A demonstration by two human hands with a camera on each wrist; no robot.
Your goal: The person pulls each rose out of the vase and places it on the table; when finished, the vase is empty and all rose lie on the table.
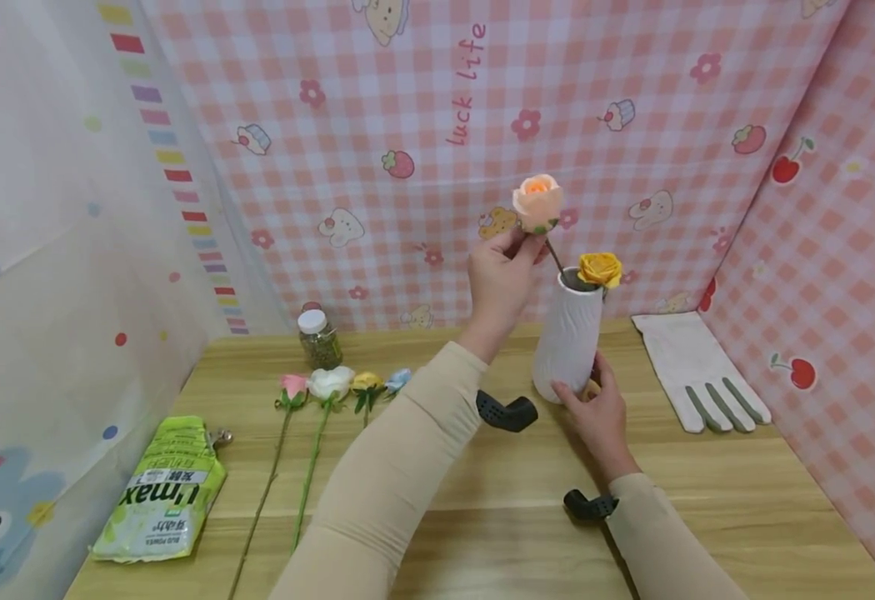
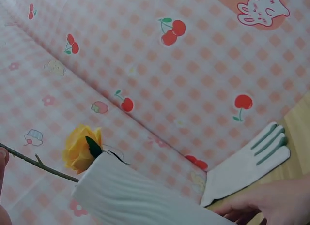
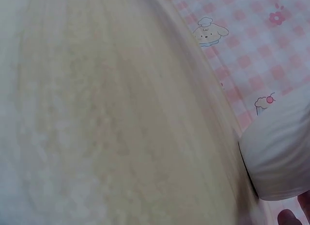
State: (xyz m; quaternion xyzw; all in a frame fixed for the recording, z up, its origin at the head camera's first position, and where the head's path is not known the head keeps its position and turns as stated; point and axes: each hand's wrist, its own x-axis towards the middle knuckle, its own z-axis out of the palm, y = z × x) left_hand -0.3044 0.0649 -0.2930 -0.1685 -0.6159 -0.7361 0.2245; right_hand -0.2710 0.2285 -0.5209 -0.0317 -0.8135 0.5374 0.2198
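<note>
My left hand pinches the stem of a peach rose just under its bloom. The stem slants down into the mouth of a white ribbed vase; its lower end is hidden inside. A yellow rose stands in the same vase, its bloom resting by the right side of the rim. Low on the vase, my right hand holds it with thumb and fingers around the base. The left wrist view shows the peach rose's bare stem entering the vase beside the yellow bloom.
Left on the wooden table lie a pink rose, a white rose, another yellow flower and a blue one. Behind them stands a lidded jar. A green bag lies far left, a white glove at right.
</note>
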